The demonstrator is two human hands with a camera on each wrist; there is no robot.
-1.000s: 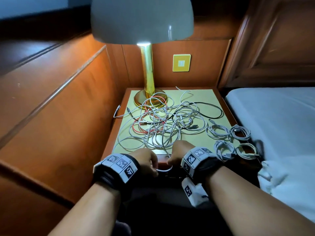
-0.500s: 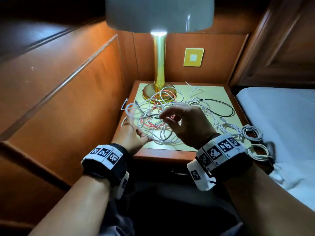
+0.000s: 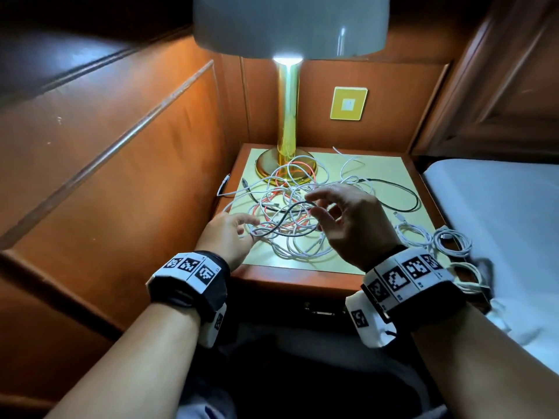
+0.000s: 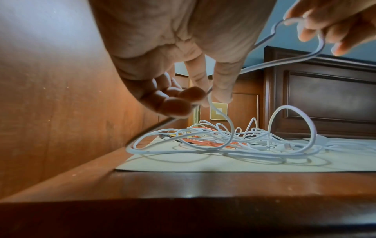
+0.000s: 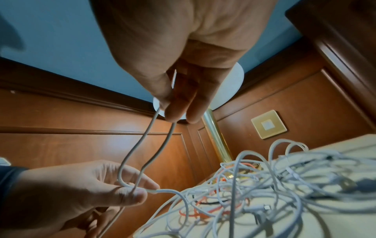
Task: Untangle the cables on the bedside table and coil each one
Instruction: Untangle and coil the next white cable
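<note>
A tangle of white, orange and black cables (image 3: 287,189) lies on the bedside table (image 3: 302,276). My left hand (image 3: 249,226) is low at the tangle's left edge and pinches a pale grey cable (image 5: 146,154) between thumb and fingers. My right hand (image 3: 313,205) is held higher over the tangle and pinches a loop of that same cable with its fingertips (image 5: 177,112). The loop hangs down from the right hand to the left hand (image 5: 130,191). From my left hand (image 4: 201,98) the cable (image 4: 223,119) drops into the heap.
A brass lamp (image 3: 287,116) stands at the table's back, its base (image 3: 269,166) under some cables. Several coiled white cables (image 3: 450,240) lie at the table's right edge. A bed (image 3: 499,222) is to the right, a wood-panelled wall (image 3: 121,176) to the left.
Both hands have left the table's front edge and moved up over the tangle. They now hold a loop of the pale cable, stretched between them.
</note>
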